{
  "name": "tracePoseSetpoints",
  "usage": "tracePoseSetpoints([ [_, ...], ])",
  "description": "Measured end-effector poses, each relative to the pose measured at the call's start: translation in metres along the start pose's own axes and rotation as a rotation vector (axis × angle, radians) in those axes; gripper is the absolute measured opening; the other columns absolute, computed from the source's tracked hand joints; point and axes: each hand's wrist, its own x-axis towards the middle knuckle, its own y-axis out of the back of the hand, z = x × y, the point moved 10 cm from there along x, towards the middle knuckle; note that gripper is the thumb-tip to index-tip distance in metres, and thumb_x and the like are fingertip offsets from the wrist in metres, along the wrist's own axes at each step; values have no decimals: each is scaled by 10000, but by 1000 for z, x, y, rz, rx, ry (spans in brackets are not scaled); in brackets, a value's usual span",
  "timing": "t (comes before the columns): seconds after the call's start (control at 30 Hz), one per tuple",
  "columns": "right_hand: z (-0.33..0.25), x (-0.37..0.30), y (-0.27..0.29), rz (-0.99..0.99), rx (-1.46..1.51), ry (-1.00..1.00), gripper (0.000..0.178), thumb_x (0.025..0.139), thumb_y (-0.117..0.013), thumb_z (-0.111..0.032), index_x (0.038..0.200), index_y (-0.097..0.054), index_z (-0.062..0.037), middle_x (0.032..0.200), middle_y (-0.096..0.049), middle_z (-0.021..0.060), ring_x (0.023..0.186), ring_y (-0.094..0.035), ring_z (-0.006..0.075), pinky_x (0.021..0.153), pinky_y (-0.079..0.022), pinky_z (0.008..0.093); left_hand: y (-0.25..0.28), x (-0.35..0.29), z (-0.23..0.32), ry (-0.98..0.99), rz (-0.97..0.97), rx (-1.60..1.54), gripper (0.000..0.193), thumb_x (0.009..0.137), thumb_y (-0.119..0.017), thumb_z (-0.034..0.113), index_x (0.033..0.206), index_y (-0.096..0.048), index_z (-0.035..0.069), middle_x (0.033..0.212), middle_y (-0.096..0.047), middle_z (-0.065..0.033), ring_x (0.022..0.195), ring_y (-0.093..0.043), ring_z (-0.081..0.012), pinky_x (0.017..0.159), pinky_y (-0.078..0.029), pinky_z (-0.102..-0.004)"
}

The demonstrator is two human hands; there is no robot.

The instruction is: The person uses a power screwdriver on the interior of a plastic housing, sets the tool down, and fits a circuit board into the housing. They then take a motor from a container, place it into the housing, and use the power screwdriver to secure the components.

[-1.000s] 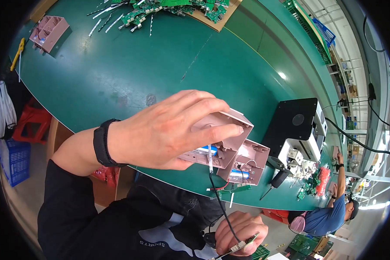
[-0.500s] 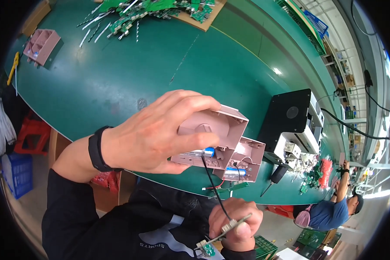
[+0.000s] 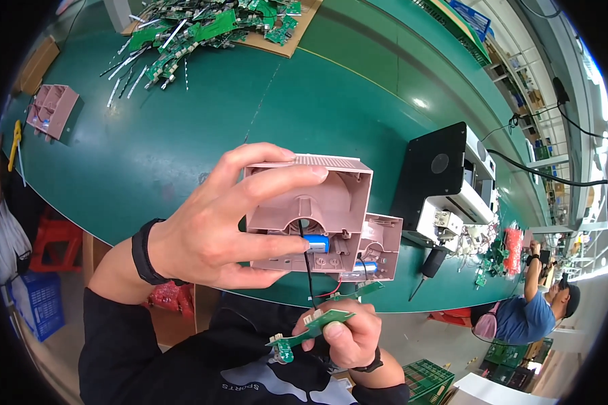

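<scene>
Pale lettering (image 3: 240, 387) marks my black shirt (image 3: 182, 358). My left fingers (image 3: 277, 183) grip the case (image 3: 348, 192) by the near edge of the table (image 3: 135, 169); my right fingers (image 3: 340, 339) pinch the board (image 3: 312, 329), closer than before.

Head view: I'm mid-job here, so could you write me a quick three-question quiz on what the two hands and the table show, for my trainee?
1. What does the right hand hold?
2. True or false: the left hand holds the yellow tool.
3. In the picture, on which side of the left hand does the black machine stand? A: left; B: right; C: directly below.

Key:
1. A green circuit board.
2. False; it grips a pink housing.
3. B.
</scene>
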Motion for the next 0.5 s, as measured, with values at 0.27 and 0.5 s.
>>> tracePoseSetpoints([
  [0.27,-19,4,-19,-78,-625,255,264,876,-713,-18,1128,-673,52,941,-772,140,673,-742,216,655,-607,337,6,-1,12,-115,0,1,411,645,-870,185,1046,-789,142,1474,-555,-160,1298,-466,-496,1024,-467,-594],
  [0.5,-36,-11,20,16,-764,115,319,831,-706,40,1149,-684,23,1052,-764,118,712,-742,175,674,-598,299,16,6,37,-190,-28,77,391,669,-862,206,1048,-791,148,1445,-569,-155,1285,-468,-488,1014,-469,-602],
])
